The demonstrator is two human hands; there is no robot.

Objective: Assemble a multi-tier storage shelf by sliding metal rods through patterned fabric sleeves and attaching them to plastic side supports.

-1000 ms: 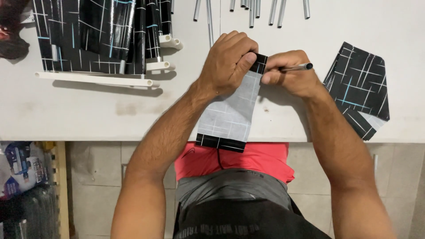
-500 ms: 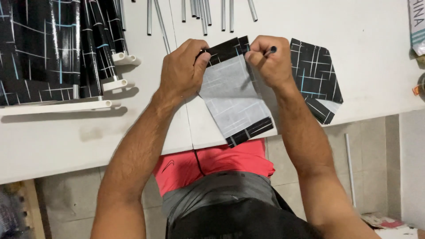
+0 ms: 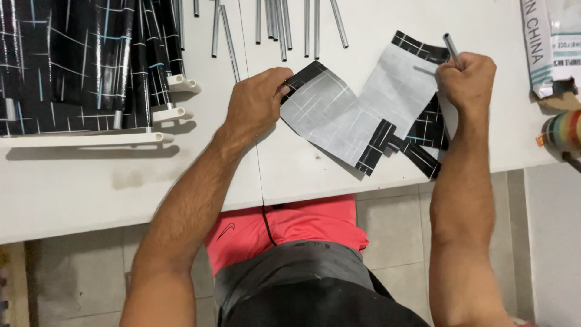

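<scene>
My left hand [image 3: 257, 103] pinches the black-trimmed corner of a grey fabric piece [image 3: 330, 118] lying flat on the white table [image 3: 181, 181]. My right hand [image 3: 466, 82] grips a thin metal rod [image 3: 451, 48] and rests at the top edge of a second grey fabric piece [image 3: 399, 85]. That piece overlaps the first one. Black fabric pieces with white line pattern [image 3: 426, 139] lie under my right wrist.
Several metal rods [image 3: 281, 24] lie at the table's far edge. A pile of black patterned fabric on white plastic tubes [image 3: 91, 66] sits at the left. A printed bag [image 3: 548, 45] and a roll of coloured tape [image 3: 563, 130] are at the right.
The folded grey piece has been laid out as two overlapping pieces. My hands have moved apart, the right one out to the right with the rod.
</scene>
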